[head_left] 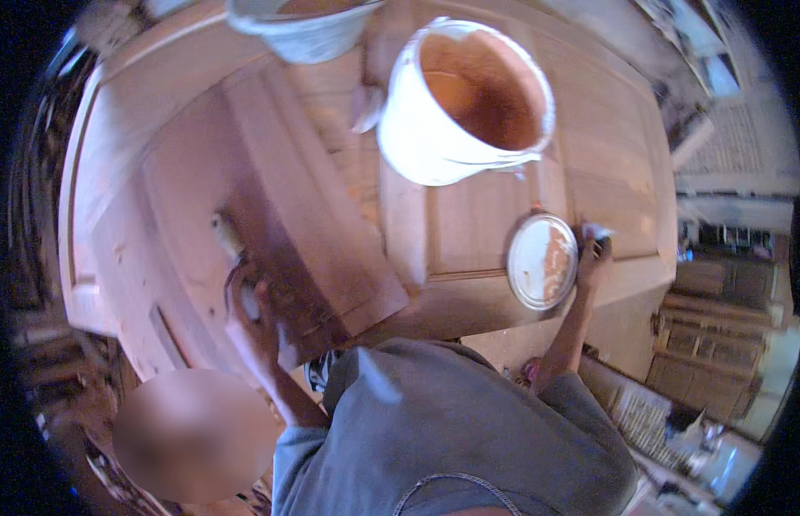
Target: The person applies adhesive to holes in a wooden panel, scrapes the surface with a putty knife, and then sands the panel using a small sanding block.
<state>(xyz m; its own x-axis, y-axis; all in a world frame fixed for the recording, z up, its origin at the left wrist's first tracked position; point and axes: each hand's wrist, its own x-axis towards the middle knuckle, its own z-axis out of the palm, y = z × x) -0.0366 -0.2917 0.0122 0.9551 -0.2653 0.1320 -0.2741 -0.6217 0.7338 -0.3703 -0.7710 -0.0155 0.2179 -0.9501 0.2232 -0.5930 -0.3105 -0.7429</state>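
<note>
Grip: cannot tell, either hand. Left hand (255, 322) beside pale-handled tool (228, 235), over reddish wood panel (288, 176); right hand (593, 261) near smeared round lid (532, 265). White bucket (421, 142), brown-coated inside, beyond lid.

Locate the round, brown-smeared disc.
Head view, right of centre: the disc is below the white bucket in the picture, just left of the right hand.
</note>
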